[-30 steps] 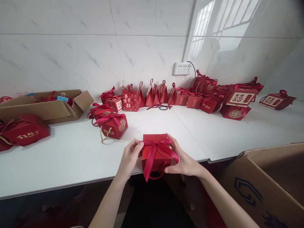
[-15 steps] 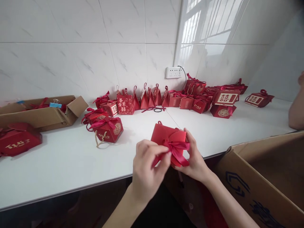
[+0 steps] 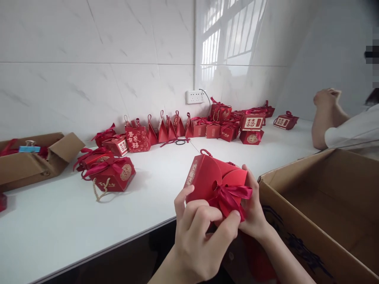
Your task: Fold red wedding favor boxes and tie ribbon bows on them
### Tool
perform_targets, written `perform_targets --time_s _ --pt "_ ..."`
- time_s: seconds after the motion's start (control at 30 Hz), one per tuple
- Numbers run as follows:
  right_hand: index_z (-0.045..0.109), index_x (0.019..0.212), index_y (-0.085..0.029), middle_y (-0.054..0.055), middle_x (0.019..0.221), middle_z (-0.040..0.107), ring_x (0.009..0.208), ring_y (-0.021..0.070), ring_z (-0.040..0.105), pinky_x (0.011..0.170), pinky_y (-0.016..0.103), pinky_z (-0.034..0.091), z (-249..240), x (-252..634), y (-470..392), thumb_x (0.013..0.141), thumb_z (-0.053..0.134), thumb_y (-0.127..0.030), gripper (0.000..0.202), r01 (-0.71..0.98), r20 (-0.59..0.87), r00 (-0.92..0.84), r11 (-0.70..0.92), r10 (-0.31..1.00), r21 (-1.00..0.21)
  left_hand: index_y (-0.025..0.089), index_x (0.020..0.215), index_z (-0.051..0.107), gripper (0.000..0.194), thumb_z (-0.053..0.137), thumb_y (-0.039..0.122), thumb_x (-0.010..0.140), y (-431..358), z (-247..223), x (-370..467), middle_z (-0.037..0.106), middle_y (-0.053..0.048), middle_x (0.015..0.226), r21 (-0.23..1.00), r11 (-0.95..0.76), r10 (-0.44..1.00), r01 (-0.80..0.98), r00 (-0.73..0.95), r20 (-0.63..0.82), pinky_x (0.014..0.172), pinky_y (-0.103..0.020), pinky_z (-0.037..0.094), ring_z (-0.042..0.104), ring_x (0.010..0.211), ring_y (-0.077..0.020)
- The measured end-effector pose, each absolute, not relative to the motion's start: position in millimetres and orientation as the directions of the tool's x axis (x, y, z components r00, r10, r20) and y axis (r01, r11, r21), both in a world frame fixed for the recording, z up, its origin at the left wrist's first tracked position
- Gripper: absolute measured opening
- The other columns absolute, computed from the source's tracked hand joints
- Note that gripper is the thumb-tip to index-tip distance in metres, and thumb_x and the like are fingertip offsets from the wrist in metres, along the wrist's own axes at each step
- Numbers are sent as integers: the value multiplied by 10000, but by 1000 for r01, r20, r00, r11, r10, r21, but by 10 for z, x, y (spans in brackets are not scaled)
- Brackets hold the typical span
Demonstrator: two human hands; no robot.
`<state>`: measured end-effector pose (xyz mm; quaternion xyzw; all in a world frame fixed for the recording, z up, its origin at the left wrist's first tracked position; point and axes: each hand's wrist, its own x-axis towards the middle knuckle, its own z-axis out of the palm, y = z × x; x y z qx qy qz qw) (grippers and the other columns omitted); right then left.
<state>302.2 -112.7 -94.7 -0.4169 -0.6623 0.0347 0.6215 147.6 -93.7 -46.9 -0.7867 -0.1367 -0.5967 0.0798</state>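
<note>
A white table (image 3: 89, 228) runs along a pale tiled wall (image 3: 74, 39), with red boxes lined up near the back. At its near edge, a red gift box (image 3: 203, 175) sits tilted between two hands – the right hand (image 3: 253, 213) clamped on its right side, the left hand (image 3: 204, 236) with bent fingers against it and thumb at the ribbon bow (image 3: 232, 193); whether they pinch the ribbon, I cannot tell.

A packing room is suggested by the white table (image 3: 59, 227), where red boxes (image 3: 138, 139) are lined up along a tiled wall (image 3: 74, 31), and by open cartons (image 3: 288, 219).
</note>
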Motion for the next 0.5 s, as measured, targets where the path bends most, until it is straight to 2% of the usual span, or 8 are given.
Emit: perform_targets --time_s 0.23,0.5 --pt "53 1487 -296 139 1503 270 1355 312 336 1074 534 344 -984 3241 -1405 749 729 -356 1002 612 772 207 536 601 -582 186 850 694 161 618 65 774 -1015 -518 1732 489 21 687 37 -979 92 202 269 959 966 -428 372 472 701 -116" --pt "71 1473 -355 105 1498 289 1339 308 364 1056 529 385 -998 3509 -1716 748 736 -312 985 677 744 343 398 574 -619 187 824 697 157 600 69 789 -1066 -501 2098 488 23 657 47 -997 63 66 276 959 958 -422 385 475 673 -109"
